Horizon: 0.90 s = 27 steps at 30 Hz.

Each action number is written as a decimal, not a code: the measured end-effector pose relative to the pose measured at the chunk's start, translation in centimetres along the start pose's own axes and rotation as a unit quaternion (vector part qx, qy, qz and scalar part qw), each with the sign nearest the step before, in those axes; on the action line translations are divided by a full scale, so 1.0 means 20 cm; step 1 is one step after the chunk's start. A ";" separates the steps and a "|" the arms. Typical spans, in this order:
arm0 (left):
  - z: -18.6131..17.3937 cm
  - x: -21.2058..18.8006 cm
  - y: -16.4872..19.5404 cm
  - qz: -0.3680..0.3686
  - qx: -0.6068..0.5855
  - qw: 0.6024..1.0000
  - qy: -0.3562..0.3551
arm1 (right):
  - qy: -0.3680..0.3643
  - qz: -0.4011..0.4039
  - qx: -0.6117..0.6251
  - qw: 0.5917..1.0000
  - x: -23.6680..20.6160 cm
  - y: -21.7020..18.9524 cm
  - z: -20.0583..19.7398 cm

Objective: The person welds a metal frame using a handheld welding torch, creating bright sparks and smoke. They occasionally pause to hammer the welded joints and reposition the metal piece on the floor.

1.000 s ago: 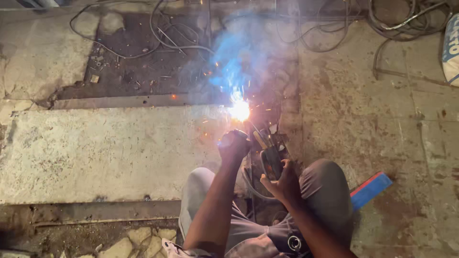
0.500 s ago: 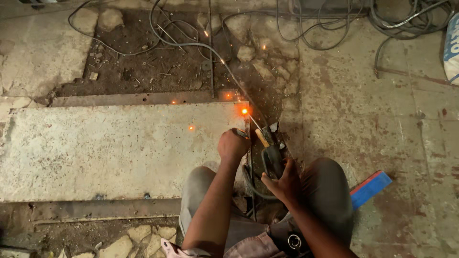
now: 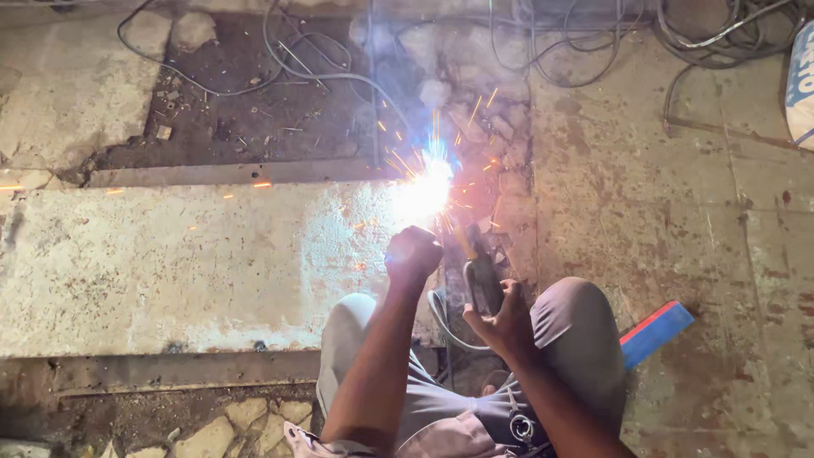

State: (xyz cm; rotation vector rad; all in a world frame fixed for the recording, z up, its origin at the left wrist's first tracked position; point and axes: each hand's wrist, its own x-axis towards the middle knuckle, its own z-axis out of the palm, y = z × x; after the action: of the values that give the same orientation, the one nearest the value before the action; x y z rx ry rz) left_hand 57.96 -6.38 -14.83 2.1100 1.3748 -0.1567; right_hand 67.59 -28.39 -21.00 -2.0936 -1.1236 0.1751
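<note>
- The right hand (image 3: 502, 315) is wrapped around the dark welding holder (image 3: 483, 276), fingers closed on its grip, just above the right knee.
- The left hand (image 3: 413, 254) is curled into a fist beside the holder; whether it holds anything cannot be told.
- A thin rod (image 3: 463, 240) runs up from the holder to a bright white-blue flash (image 3: 424, 191), with orange sparks flying out around it.
- The flash sits at the right end of a large pale metal plate (image 3: 170, 263) lying on the floor (image 3: 678, 212).
- A grey cable (image 3: 441, 318) loops down from the holder between the knees.
- More cables (image 3: 297, 59) trail over the broken ground beyond the plate.
- A blue and red flat bar (image 3: 655, 332) lies on the floor by the right leg.
</note>
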 end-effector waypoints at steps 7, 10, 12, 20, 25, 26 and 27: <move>-0.02 0.00 -0.01 -0.066 -0.065 0.995 0.044 | -0.035 0.170 0.078 0.982 0.14 0.04 -0.08; -0.08 -0.01 -0.02 -0.075 -0.131 0.983 0.100 | -0.047 0.220 0.076 0.971 0.18 0.03 -0.13; -0.14 0.02 -0.03 -0.089 -0.147 0.980 0.100 | -0.024 0.212 0.062 0.975 0.17 0.01 -0.13; -0.30 0.34 -0.04 -0.024 -0.168 0.964 0.203 | 0.010 0.194 0.067 0.979 0.07 -0.10 -0.17; -0.27 0.42 0.06 -0.043 -0.161 0.971 0.169 | 0.011 0.211 0.089 0.973 0.08 -0.17 -0.25; -0.27 0.43 0.09 -0.054 -0.153 0.975 0.153 | 0.012 0.217 0.097 0.971 0.09 -0.19 -0.25; -0.25 0.41 0.11 -0.072 -0.149 0.977 0.133 | 0.010 0.215 0.095 0.972 0.10 -0.20 -0.26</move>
State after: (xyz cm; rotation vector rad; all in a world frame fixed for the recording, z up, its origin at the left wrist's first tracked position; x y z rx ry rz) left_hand 62.52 2.25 -13.27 1.8298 1.5957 0.2690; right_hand 68.36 -28.38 -14.26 -2.1300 -0.6000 0.4494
